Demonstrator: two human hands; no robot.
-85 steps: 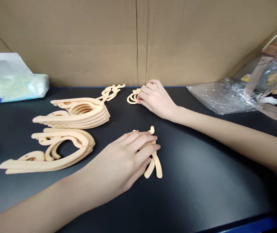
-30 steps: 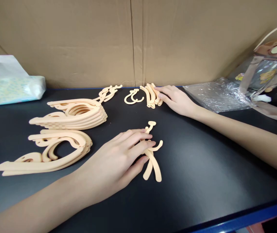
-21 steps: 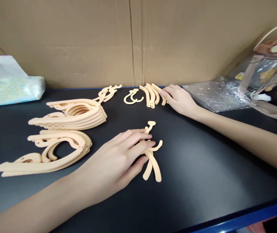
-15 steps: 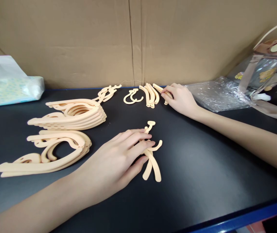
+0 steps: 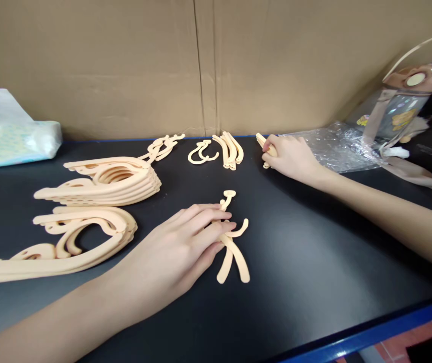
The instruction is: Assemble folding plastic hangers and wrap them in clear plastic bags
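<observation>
My left hand (image 5: 180, 247) lies flat, fingers stretched, on a small heap of thin curved peach-coloured pieces (image 5: 234, 248) in the middle of the black table (image 5: 314, 262). Further back, my right hand (image 5: 289, 157) is closed around one or two curved peach pieces (image 5: 264, 142), just right of a small bundle of the same curved pieces (image 5: 231, 149). Two hook-shaped pieces (image 5: 200, 152) lie left of that bundle.
Two stacks of large curved peach cut-outs lie at left, one behind (image 5: 110, 179) and one in front (image 5: 68, 239). A few small pieces (image 5: 163, 146) sit near the cardboard wall (image 5: 208, 65). Crumpled clear plastic (image 5: 337, 148) and a bag (image 5: 405, 111) are at right, a white packet (image 5: 9, 133) at left.
My right hand left the hook pieces, slid right along the back row, closed on curved pieces from the bundle and drew them rightward. My left hand stayed on its heap.
</observation>
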